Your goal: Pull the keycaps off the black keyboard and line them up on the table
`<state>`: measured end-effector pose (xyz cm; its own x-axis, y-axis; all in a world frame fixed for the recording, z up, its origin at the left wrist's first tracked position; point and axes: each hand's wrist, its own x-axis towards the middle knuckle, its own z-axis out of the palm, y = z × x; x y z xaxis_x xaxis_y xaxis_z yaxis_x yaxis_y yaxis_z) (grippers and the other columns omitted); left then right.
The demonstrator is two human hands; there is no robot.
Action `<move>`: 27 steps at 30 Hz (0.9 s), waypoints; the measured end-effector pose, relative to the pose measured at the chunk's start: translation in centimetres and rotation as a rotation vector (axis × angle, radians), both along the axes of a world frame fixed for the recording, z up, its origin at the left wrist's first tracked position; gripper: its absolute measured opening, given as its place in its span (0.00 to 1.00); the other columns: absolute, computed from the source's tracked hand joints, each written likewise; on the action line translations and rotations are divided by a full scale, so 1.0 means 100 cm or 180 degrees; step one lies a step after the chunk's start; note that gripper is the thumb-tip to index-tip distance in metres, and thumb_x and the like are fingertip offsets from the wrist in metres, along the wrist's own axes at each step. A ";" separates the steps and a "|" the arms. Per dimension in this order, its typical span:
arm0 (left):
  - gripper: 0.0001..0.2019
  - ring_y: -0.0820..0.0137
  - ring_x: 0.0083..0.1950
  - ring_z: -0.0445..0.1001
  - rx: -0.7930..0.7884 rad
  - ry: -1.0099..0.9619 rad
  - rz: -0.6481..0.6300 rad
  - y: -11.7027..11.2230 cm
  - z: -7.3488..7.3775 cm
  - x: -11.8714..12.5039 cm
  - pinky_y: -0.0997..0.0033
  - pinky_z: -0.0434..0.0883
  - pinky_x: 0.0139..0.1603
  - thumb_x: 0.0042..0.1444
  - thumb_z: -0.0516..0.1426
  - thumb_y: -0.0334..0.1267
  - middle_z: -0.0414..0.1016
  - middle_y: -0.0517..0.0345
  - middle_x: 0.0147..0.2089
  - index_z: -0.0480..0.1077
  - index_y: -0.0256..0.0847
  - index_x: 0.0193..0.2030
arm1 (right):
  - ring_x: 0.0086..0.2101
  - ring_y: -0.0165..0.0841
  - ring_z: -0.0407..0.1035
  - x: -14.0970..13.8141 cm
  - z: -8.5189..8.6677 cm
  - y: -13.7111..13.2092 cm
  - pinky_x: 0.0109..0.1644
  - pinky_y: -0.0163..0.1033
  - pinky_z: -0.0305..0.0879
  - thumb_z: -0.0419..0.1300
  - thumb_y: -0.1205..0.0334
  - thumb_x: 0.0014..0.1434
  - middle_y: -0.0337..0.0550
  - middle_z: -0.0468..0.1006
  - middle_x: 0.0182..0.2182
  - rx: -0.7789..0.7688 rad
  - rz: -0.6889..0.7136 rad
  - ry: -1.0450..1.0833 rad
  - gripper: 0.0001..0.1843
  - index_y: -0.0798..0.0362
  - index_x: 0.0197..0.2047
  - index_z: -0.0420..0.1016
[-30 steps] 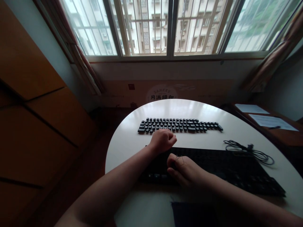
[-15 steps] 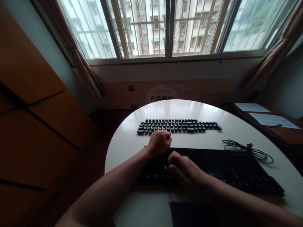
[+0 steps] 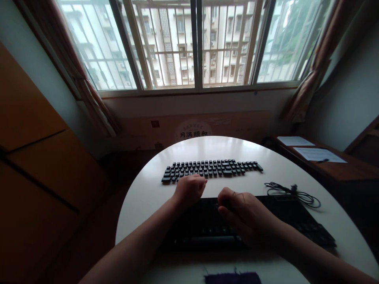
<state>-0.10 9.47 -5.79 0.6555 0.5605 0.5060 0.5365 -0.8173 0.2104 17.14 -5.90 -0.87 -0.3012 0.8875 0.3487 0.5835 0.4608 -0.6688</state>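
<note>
A black keyboard lies across the white round table, below both hands. My left hand is curled into a fist over its far left part; what the fingers hold, if anything, is hidden. To the right, my right hand is closed above the keyboard's middle, with a thin wire tool in its grip, wire showing against the fingers. Beyond the keyboard, black keycaps are laid out in rows, close past my left knuckles.
A coiled black cable lies behind the keyboard's right part. A dark purple cloth is at the near edge of the white table. On the right, a brown table holds papers and a pen.
The view has shifted, so the table sits lower and further left. My right hand has moved away from my left hand, and thin wire now shows at its fingers.
</note>
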 end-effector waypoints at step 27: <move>0.05 0.71 0.35 0.75 0.0025 -0.0090 -0.1089 -0.015 0.026 -0.002 0.75 0.72 0.32 0.59 0.57 0.30 0.76 0.59 0.39 0.71 0.42 0.40 | 0.25 0.28 0.64 0.021 -0.022 0.036 0.29 0.33 0.55 0.54 0.71 0.59 0.38 0.75 0.28 0.1237 -0.0205 -0.0549 0.05 0.52 0.39 0.66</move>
<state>-0.35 8.01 -3.17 0.7905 0.3066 0.5302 0.2249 -0.9505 0.2144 19.19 -2.28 -3.07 -0.3327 0.7189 0.6103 0.7073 0.6183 -0.3427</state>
